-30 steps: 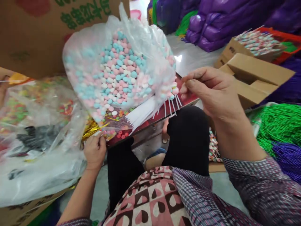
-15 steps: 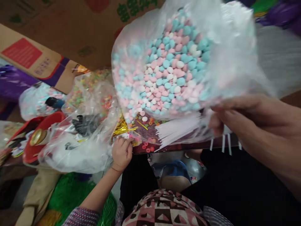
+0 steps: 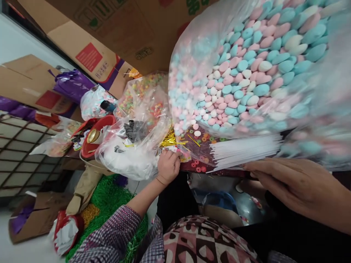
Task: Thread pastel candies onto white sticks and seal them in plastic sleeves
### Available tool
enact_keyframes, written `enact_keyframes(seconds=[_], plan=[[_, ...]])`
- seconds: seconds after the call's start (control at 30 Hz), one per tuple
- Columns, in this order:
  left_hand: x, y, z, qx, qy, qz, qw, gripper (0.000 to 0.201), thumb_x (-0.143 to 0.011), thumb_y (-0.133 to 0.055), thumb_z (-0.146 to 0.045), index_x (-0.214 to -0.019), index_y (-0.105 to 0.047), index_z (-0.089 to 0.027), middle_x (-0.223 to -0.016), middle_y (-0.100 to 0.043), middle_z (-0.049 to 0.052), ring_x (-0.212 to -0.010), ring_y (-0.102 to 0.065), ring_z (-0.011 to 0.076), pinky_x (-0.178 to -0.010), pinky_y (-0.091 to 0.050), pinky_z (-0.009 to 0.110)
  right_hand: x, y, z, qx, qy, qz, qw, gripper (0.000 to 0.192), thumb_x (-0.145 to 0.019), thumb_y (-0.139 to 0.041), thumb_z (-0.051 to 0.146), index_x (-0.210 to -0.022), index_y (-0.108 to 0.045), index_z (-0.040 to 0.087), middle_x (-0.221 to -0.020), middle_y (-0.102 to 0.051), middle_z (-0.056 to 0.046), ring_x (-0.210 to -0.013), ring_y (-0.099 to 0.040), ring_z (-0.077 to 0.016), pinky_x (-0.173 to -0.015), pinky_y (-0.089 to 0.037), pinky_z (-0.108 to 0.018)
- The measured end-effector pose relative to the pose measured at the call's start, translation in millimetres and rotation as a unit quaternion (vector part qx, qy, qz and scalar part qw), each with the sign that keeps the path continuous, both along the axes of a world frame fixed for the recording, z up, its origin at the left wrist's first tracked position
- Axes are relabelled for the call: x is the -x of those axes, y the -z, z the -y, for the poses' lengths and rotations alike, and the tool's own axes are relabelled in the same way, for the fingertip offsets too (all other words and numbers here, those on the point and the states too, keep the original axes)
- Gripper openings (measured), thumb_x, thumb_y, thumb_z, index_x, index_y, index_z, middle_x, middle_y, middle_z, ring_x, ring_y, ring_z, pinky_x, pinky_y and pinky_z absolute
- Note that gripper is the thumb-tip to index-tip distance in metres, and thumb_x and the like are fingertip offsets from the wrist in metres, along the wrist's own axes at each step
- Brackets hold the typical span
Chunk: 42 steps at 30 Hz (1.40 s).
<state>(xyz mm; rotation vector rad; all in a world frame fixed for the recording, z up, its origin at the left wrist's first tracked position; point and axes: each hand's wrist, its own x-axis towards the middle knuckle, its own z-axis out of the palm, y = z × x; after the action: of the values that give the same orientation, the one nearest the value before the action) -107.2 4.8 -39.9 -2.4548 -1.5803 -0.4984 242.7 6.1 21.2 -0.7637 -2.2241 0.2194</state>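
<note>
My left hand (image 3: 168, 167) rests at the table's front edge with its fingers curled in. Beside its fingertips is a small pink-and-white printed packet (image 3: 175, 148); what the fingers hold, if anything, is hidden. My right hand (image 3: 298, 188) is at the front edge on the right, thumb and fingers pressed together just below a bundle of thin white sticks (image 3: 244, 150). I cannot make out what is between them. Behind the sticks stands a big clear bag of pink, blue and white candies (image 3: 241, 84). Small ring-shaped beads (image 3: 197, 168) and gold twist ties (image 3: 168, 138) lie near my left hand.
Left of my left hand sit a clear plastic bag (image 3: 123, 157) with white contents, bags of colourful bits (image 3: 145, 87) and a red basket (image 3: 105, 122). A cardboard box (image 3: 131, 33) rises behind. Green shredded filler (image 3: 109, 197) lies lower left.
My view has swung left, so the table's contents sit further right. My right hand has moved down from the candy bag's lower edge to beside the white sticks. My left hand stays curled.
</note>
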Motion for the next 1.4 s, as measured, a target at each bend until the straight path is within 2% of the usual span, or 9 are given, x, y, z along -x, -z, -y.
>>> enact_keyframes(seconds=[0.17, 0.4, 0.5, 0.67, 0.87, 0.97, 1.1, 1.23, 1.4], plan=[[-1, 4.8, -3, -0.037, -0.007, 0.01, 0.999, 0.022, -0.093, -0.047, -0.021, -0.094, -0.068, -0.015, -0.074, -0.063, 0.007, -0.076, -0.052, 0.0215, -0.074, -0.041, 0.034, 1, 2.8, -8, -0.073, 0.095, 0.06, 0.991, 0.023, -0.1, -0.04, 0.028, -0.098, -0.061, 0.023, -0.067, -0.072, -0.003, -0.047, -0.064, -0.0156, -0.043, -0.043, -0.028], [-4, 11.4, -7, -0.05, -0.015, 0.037, 0.998, 0.023, -0.093, -0.049, -0.026, -0.096, -0.069, -0.016, -0.075, -0.064, 0.006, -0.076, -0.056, 0.0208, -0.076, -0.042, 0.034, 0, 15.8, -16, -0.078, 0.162, 0.096, 0.979, 0.027, -0.096, -0.045, 0.022, -0.092, -0.07, 0.012, -0.069, -0.075, -0.006, -0.043, -0.062, -0.0128, -0.044, -0.043, -0.023], [-1, 8.9, -7, -0.026, -0.009, 0.078, 0.997, 0.024, -0.094, -0.049, -0.031, -0.092, -0.069, -0.018, -0.075, -0.063, 0.006, -0.076, -0.056, 0.0197, -0.077, -0.043, 0.034, -4, 18.6, -15, -0.079, 0.184, 0.106, 0.974, 0.027, -0.094, -0.047, 0.023, -0.092, -0.072, 0.012, -0.068, -0.075, -0.006, -0.041, -0.061, -0.0125, -0.044, -0.042, -0.023], [20, -0.3, -9, 0.002, -0.073, 0.119, 0.99, 0.023, -0.092, -0.055, -0.035, -0.099, -0.069, -0.018, -0.095, -0.064, 0.009, -0.096, -0.056, 0.0225, -0.093, -0.042, 0.038, -5, 12.5, 1, -0.077, 0.24, 0.086, 0.964, 0.026, -0.093, -0.049, 0.026, -0.091, -0.071, 0.015, -0.068, -0.075, -0.006, -0.049, -0.066, -0.0139, -0.048, -0.045, -0.023], [32, -3.6, -25, 0.125, -0.11, 0.14, 0.976, 0.016, -0.084, -0.067, -0.028, -0.097, -0.071, -0.019, -0.098, -0.063, 0.008, -0.102, -0.055, 0.0255, -0.093, -0.044, 0.04, 28, 14.4, 30, 0.033, 0.206, 0.028, 0.978, 0.018, -0.09, -0.054, 0.023, -0.098, -0.07, 0.018, -0.068, -0.074, -0.004, -0.055, -0.07, -0.0154, -0.053, -0.05, -0.023], [29, -1.7, -31, 0.122, -0.103, 0.169, 0.973, 0.008, -0.085, -0.063, -0.021, -0.083, -0.07, -0.019, -0.09, -0.062, 0.007, -0.097, -0.055, 0.0233, -0.092, -0.044, 0.039, 57, 19.3, 36, 0.077, 0.135, 0.0, 0.988, 0.018, -0.091, -0.054, 0.023, -0.099, -0.069, 0.019, -0.071, -0.075, -0.003, -0.059, -0.071, -0.0161, -0.056, -0.053, -0.023], [28, -1.1, -31, 0.113, -0.1, 0.194, 0.969, 0.018, -0.086, -0.06, -0.018, -0.07, -0.066, -0.019, -0.082, -0.061, 0.004, -0.089, -0.056, 0.0197, -0.089, -0.046, 0.036, 94, 22.2, 34, 0.164, 0.071, -0.003, 0.984, 0.023, -0.09, -0.05, 0.025, -0.1, -0.071, 0.022, -0.081, -0.077, -0.004, -0.068, -0.073, -0.0186, -0.065, -0.056, -0.028], [23, -5.7, -19, 0.068, -0.059, 0.275, 0.957, 0.014, -0.088, -0.059, -0.021, -0.076, -0.066, -0.02, -0.086, -0.064, 0.004, -0.09, -0.059, 0.0173, -0.086, -0.048, 0.033, 121, 19.4, 26, 0.287, 0.088, -0.018, 0.954, 0.026, -0.089, -0.049, 0.03, -0.098, -0.073, 0.023, -0.088, -0.078, -0.005, -0.085, -0.074, -0.0227, -0.076, -0.056, -0.033], [-8, -10.3, -1, -0.021, 0.037, 0.387, 0.921, 0.016, -0.091, -0.058, -0.03, -0.084, -0.068, -0.02, -0.094, -0.066, 0.006, -0.095, -0.061, 0.0174, -0.087, -0.05, 0.035, 140, 16.8, 13, 0.457, 0.149, -0.13, 0.867, 0.041, -0.084, -0.058, 0.052, -0.105, -0.072, 0.019, -0.087, -0.076, -0.007, -0.074, -0.07, -0.0226, -0.067, -0.054, -0.034]])
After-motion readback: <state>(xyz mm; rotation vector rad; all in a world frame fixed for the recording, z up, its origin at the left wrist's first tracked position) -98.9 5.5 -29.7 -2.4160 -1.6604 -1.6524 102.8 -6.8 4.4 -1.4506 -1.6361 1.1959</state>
